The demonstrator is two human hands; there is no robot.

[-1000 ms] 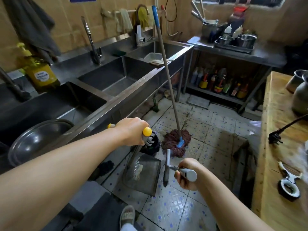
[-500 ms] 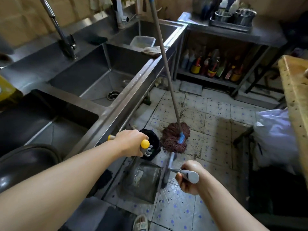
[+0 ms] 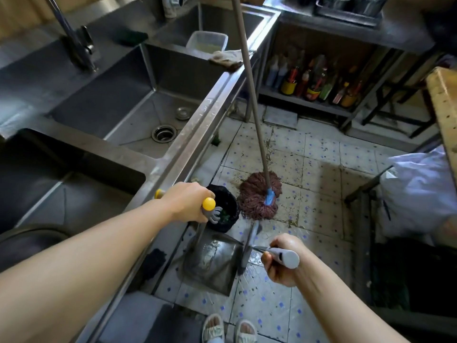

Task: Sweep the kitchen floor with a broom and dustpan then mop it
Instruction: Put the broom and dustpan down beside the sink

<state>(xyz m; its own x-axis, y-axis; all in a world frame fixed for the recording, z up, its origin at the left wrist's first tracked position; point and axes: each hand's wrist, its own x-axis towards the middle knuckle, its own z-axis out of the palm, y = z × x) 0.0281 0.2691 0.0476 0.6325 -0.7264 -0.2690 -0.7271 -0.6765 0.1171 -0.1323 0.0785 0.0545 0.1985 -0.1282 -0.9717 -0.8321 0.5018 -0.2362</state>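
Note:
My left hand (image 3: 185, 203) grips the yellow-tipped handle of a long-handled grey dustpan (image 3: 212, 264), whose pan rests on the tiled floor beside the sink unit. My right hand (image 3: 282, 259) is closed on the grey handle of a broom (image 3: 248, 246); its narrow head stands at the pan's right edge. A red string mop (image 3: 257, 194) with a blue collar sits on the floor just beyond, its long pole leaning up against the sink counter. Dirt and bits of debris lie on the tiles (image 3: 316, 169) around the mop.
A steel sink counter (image 3: 188, 134) runs along the left. A small black bin (image 3: 222, 209) stands under its edge by the dustpan. A shelf of bottles (image 3: 319, 82) is at the back, a white bag (image 3: 420, 191) and wooden table (image 3: 445, 105) on the right. My sandalled feet (image 3: 227, 328) show below.
The view has tilted down and drawn closer to the floor. The broom head has stayed at the dustpan's right edge, both hands keeping their grips.

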